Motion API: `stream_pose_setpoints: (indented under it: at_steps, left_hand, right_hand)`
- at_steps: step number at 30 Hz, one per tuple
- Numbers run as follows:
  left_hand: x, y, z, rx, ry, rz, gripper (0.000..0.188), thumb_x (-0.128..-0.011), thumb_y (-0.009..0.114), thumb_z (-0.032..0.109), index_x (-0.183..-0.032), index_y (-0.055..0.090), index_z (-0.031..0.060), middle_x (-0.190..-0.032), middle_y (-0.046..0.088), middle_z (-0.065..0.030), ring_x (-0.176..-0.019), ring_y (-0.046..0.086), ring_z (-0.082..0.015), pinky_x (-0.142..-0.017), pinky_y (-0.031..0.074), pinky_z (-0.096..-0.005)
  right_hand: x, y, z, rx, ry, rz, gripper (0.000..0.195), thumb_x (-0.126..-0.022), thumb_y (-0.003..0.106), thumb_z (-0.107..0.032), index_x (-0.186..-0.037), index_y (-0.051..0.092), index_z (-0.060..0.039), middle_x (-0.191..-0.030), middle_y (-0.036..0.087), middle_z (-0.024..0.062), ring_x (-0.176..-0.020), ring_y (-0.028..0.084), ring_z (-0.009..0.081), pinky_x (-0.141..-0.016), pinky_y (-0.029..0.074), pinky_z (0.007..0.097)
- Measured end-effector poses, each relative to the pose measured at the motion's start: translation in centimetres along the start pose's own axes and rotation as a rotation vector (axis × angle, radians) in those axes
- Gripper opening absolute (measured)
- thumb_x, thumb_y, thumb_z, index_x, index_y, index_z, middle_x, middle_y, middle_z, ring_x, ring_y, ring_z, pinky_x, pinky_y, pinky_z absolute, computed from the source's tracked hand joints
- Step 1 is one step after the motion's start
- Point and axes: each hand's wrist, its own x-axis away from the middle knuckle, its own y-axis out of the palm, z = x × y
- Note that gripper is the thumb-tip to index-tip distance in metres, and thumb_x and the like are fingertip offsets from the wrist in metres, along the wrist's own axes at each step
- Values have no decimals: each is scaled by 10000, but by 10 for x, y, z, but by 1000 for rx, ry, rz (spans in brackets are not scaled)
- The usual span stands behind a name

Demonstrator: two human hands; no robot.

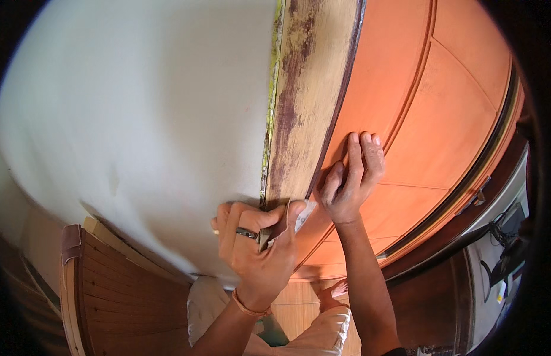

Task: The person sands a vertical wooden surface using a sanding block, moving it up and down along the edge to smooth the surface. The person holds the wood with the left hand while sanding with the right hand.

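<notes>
My left hand (259,249), with a dark ring and a cord bracelet, pinches a folded piece of sandpaper (304,216) between thumb and fingers. It is at a wooden door frame (308,98), and the fingers hide part of the paper and of the wood. Pale bare wood shows on the frame, with patches of dark brown finish left on it. My right hand (355,178) holds nothing; its fingertips rest on the orange door panel (382,80) just right of the frame's dark edge.
A pale wall (168,111) fills the left side, with a ragged yellow-green strip (272,89) between it and the frame. At lower left stands a brown wooden panel (128,285) with a piece of brown sheet (72,242) over its corner. Dark cables (502,231) lie at far right. Below is a tiled floor (291,307).
</notes>
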Motion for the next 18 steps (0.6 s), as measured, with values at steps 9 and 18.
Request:
stream_pose_setpoints:
  at_steps: [9,18]
  left_hand:
    - [-1,3,5,-30,-86,-26,323,-695,898,84,-742,581,123,-699,539,-31,-683,499,-237,-635,342,-367]
    - [36,-1,-9,14,-172,-81,257,-753,854,14,-729,601,52,-690,560,-41,-635,504,-135,-598,428,-291]
  right_hand:
    - [1,-4,0,-10,57,-30,468,-872,524,-73,-1327,611,-7,-1377,514,188,-1315,455,360,-1093,331,519]
    - [5,-5,-3,-9,53,-53,460,-886,514,-79,-1331,611,-16,-1400,515,183,-1357,441,350,-1134,298,511]
